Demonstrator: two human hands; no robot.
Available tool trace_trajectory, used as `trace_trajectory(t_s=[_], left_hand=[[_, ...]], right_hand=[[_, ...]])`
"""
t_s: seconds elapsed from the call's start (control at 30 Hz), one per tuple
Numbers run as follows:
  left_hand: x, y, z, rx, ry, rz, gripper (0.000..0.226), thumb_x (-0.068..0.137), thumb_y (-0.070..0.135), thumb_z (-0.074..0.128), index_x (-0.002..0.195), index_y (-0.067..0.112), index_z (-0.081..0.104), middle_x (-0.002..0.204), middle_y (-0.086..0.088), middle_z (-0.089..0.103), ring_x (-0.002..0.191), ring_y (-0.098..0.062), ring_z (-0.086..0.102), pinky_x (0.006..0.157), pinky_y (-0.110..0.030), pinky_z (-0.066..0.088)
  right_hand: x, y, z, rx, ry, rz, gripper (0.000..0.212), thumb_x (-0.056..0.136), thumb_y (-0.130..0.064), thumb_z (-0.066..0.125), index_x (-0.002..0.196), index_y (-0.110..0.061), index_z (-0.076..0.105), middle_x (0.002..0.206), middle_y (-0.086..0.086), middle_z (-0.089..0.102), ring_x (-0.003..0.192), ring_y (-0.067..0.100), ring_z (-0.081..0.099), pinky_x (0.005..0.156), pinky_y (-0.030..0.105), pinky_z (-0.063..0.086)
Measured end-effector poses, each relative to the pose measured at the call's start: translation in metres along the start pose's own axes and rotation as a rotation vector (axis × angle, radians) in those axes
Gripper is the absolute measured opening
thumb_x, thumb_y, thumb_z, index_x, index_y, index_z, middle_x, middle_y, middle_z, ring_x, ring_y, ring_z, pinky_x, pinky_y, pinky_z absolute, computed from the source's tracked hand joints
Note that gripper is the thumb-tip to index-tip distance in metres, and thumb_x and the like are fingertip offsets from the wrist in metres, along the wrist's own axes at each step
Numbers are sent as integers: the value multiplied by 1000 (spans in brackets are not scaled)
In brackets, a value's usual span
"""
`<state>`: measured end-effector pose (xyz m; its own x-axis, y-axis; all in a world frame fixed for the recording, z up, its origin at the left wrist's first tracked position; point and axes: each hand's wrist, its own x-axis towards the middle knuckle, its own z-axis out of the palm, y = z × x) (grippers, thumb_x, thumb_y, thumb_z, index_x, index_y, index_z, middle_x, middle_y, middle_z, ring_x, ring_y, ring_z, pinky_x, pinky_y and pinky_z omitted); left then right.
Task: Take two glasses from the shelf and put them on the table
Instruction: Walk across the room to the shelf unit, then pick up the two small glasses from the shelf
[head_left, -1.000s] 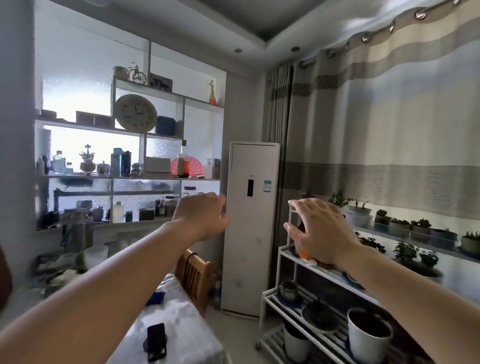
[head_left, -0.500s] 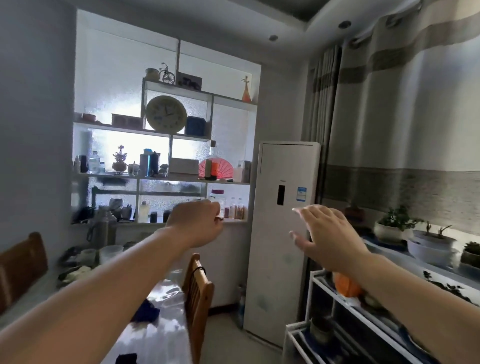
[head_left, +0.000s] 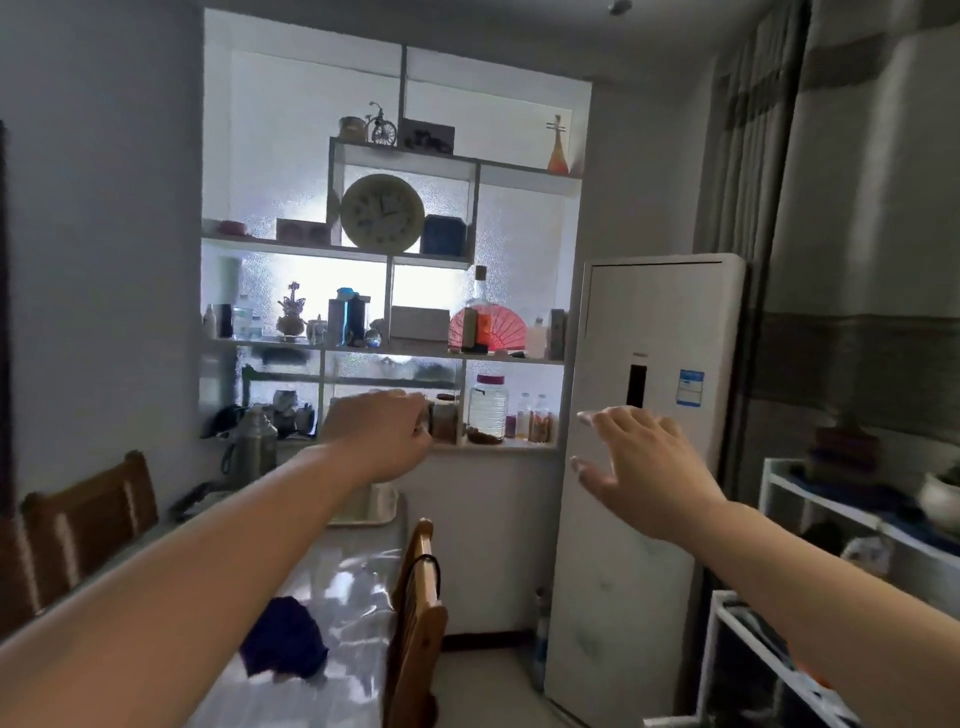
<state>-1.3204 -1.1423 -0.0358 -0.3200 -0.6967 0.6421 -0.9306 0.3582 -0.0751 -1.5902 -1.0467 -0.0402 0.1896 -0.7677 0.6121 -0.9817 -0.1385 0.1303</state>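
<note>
A white wall shelf (head_left: 384, 349) stands ahead, backlit, crowded with bottles, jars, a clock and a red fan. I cannot pick out single glasses among the small items there. The table (head_left: 343, 597) with a shiny cover runs from the lower middle toward the shelf. My left hand (head_left: 379, 436) is stretched out in front of the lowest shelf level, fingers curled loosely, with nothing in it. My right hand (head_left: 639, 467) is raised in front of the white cabinet, fingers spread, holding nothing.
A tall white air-conditioner cabinet (head_left: 644, 467) stands right of the shelf. Wooden chairs flank the table, one (head_left: 415, 623) at its right edge and one (head_left: 83, 525) at the left. A dark blue cloth (head_left: 283, 644) and a white tray (head_left: 363, 506) lie on the table. A rack (head_left: 810, 597) stands at far right.
The view has swung left, from the plant rack toward the wall shelf and table. Both arms stay stretched out, and the shelf now sits in the middle of the view.
</note>
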Motion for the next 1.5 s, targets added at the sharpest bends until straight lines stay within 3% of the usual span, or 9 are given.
trace_trajectory(t_s=[0.23, 0.37, 0.77, 0.93, 1.17, 1.37, 1.5], left_hand=[[111, -31, 67, 79, 27, -43, 31, 82, 41, 44, 103, 22, 57, 103, 1, 66, 88, -21, 60, 70, -34, 47], [170, -38, 102, 75, 38, -63, 31, 82, 41, 42, 103, 22, 56, 103, 1, 65, 88, -20, 60, 68, -33, 46], [272, -59, 221, 168, -38, -172, 31, 82, 39, 44, 105, 22, 57, 102, 2, 67, 88, -21, 61, 72, -34, 49], [325, -65, 267, 243, -20, -278, 21, 82, 36, 48, 95, 23, 57, 94, 1, 67, 72, -16, 51, 60, -29, 36], [407, -67, 333, 230, 1, -383, 21, 83, 40, 49, 94, 25, 58, 90, 5, 67, 75, -13, 58, 60, -27, 38], [436, -90, 379, 271, -14, -446, 12, 81, 37, 48, 84, 27, 55, 79, 7, 58, 68, -13, 52, 54, -26, 32], [455, -128, 408, 319, 2, -502, 16, 81, 38, 47, 87, 27, 57, 78, 7, 57, 64, -10, 48, 48, -22, 25]], right_hand=[[123, 49, 68, -34, 45, -48, 59, 91, -52, 39, 140, -20, 32, 141, 3, 45, 131, 21, 36, 108, 39, 25], [178, 72, 117, 40, 61, -29, 57, 91, -50, 40, 140, -22, 33, 141, 2, 45, 130, 22, 36, 107, 39, 25], [313, 139, 268, 200, 110, -160, 56, 88, -50, 47, 135, -20, 40, 133, 4, 54, 123, 22, 45, 104, 39, 33], [381, 177, 321, 245, 132, -242, 57, 88, -51, 42, 133, -16, 44, 127, 7, 57, 119, 24, 47, 103, 39, 33], [471, 228, 393, 276, 109, -376, 50, 89, -46, 44, 131, -18, 43, 127, 4, 55, 121, 22, 43, 104, 37, 30], [530, 226, 455, 365, 91, -443, 52, 90, -46, 46, 134, -18, 41, 132, 3, 52, 126, 22, 40, 106, 37, 26], [574, 210, 500, 412, 88, -504, 53, 90, -46, 45, 136, -19, 39, 134, 2, 51, 126, 22, 40, 108, 38, 26]])
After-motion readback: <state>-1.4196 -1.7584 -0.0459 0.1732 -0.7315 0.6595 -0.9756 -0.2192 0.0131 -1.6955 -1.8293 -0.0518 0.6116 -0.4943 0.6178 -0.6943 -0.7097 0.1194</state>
